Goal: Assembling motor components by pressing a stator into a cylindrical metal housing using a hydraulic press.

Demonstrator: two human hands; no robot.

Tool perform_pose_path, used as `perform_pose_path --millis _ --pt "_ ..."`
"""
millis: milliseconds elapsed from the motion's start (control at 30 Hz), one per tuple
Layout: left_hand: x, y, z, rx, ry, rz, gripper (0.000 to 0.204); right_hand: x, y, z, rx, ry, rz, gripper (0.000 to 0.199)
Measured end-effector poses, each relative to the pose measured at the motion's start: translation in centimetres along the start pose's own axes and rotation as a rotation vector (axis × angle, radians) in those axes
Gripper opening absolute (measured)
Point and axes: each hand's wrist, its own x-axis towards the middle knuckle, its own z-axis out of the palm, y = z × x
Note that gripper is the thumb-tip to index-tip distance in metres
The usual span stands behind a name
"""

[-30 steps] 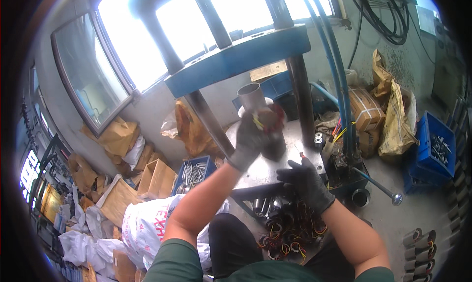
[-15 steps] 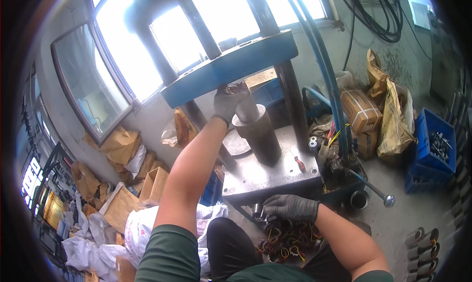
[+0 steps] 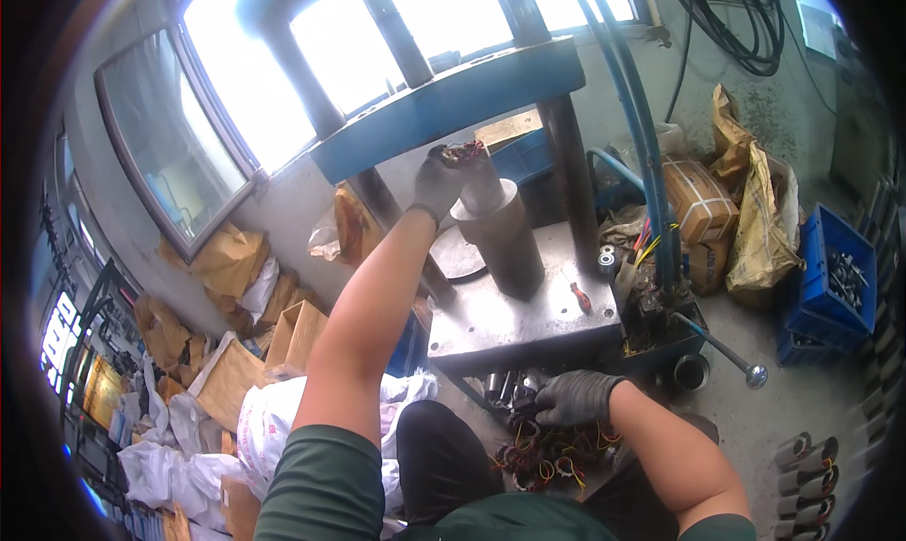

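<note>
My gloved left hand [image 3: 439,184] is closed around the side of a grey metal sleeve [image 3: 484,190], like a motor housing, with reddish wires [image 3: 465,152] at its top. The sleeve stands on a ringed steel cylinder [image 3: 505,253], below the blue crossbeam [image 3: 453,102] of a press. Low in front of the press table, my gloved right hand [image 3: 578,399] has its fingers bent together at some metal parts [image 3: 510,388]; what they grip is hidden. Wound motor coils [image 3: 557,456] with red and yellow wires lie in a heap below that hand.
A red-handled screwdriver [image 3: 580,298] lies on the steel press table [image 3: 514,329]. To the right, a ball-ended lever [image 3: 727,354] sticks out, with a blue parts bin [image 3: 830,272] beyond. Several metal sleeves [image 3: 807,484] stand on the floor. White sacks [image 3: 274,428] and cartons crowd the left.
The wired top of the sleeve shows more clearly below the crossbeam, still in my left hand. My right hand has shifted slightly right, uncovering more metal parts. The whole view has moved a little.
</note>
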Motion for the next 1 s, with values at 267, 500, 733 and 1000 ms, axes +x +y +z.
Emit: perform_pose_path --millis 267,500,733,1000 --pt "-1.0 -12.5 -3.5 -0.117 -0.008 -0.167 0.136 0.2 0.9 0.8 -0.095 0.150 -0.082 0.035" --pt "-19.9 -11.4 -8.8 -0.335 -0.005 -0.252 0.031 -3.8 -0.4 -1.5 -0.012 0.345 0.059 0.030" --pt "-46.0 -24.8 -10.7 -0.374 -0.416 -0.675 0.055 -3.3 -0.3 -0.6 0.043 0.227 0.147 0.034" --pt "-64.7 -25.7 -9.7 -0.016 -0.820 -0.633 0.047 -3.0 0.2 0.6 0.218 0.233 0.198 0.031"
